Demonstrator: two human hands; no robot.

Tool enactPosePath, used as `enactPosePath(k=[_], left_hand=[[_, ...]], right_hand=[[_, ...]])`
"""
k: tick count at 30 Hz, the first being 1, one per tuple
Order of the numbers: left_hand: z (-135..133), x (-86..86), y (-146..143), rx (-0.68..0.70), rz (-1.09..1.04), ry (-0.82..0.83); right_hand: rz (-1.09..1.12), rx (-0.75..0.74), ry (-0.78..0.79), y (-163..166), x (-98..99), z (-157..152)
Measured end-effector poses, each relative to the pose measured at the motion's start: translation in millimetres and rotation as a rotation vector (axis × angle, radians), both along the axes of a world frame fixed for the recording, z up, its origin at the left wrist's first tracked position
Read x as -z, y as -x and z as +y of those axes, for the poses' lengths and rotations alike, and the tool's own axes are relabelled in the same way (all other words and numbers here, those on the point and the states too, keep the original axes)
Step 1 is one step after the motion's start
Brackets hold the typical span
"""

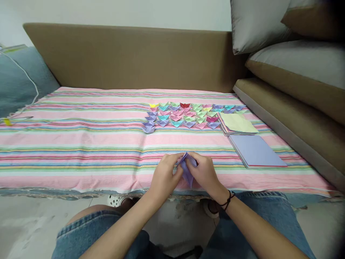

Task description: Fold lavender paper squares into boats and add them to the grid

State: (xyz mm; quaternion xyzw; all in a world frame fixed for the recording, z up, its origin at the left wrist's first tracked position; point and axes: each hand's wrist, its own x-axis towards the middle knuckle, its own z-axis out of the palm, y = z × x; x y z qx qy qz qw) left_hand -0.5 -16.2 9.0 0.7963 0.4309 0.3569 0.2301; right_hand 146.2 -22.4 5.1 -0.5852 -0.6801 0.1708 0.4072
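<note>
Pinching a folded purple paper [188, 175] from its two sides, the left hand [166, 171] and the right hand [204, 172] meet above the near edge of a striped cloth [81, 144]. Each hand is closed to a thumb-and-finger grip, fingers bent, with the paper's lower point hanging down between them. The fingertips cover much of the upper part, so its exact fold is hard to make out. Beyond the hands, small folded paper boats [176, 123] stand in close rows on the cloth, in purple, pink, green, turquoise, yellow and red. At the right end of the rows lies a paper stack with a pale yellow top [238, 123]; just nearer lies a purple-topped stack [258, 150]. Large cushions [293, 111] are piled at the right, and a dark band [229, 201] circles the right wrist.
</note>
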Motion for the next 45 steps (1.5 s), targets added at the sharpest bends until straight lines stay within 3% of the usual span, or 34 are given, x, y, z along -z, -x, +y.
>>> enactPosePath(k=[6,13,18,23,27,30,34,38,41,45], left_hand=[[1.3,3.5,-0.9,-0.101,0.087,-0.013],[22.7,0.3,7.8,0.061,-0.393,0.254],[18.6,-7.0,7.0,0.117,-0.645,0.553],[13.7,-15.6,10.3,0.231,-0.811,0.864],[14.5,-19.2,13.9,0.317,-0.820,0.923],[15.5,-16.1,11.8,0.205,-0.769,0.847],[18.2,-8.6,9.4,0.056,-0.755,0.767],[21.2,-5.8,13.2,-0.044,-0.790,0.743],[22.3,-5.8,15.2,-0.083,-0.811,0.725],[22.5,-5.8,14.8,-0.070,-0.793,0.750]], right_hand=[[0.225,-0.074,-0.035,3.1,5.9,3.4],[0.558,-0.194,0.018,-8.8,10.8,10.5],[0.484,-0.279,-0.100,-18.0,2.3,10.8],[0.368,-0.273,-0.187,-22.6,-3.7,8.6],[0.320,-0.285,-0.221,-23.6,-3.1,8.2],[0.289,-0.336,-0.224,-22.0,-3.4,6.9],[0.284,-0.457,-0.063,-22.1,-7.5,3.6],[0.581,-0.590,0.257,-24.2,-6.7,3.5],[0.796,-0.460,0.416,-20.8,-1.9,5.1],[0.898,-0.234,0.463,-12.6,0.1,5.5]])
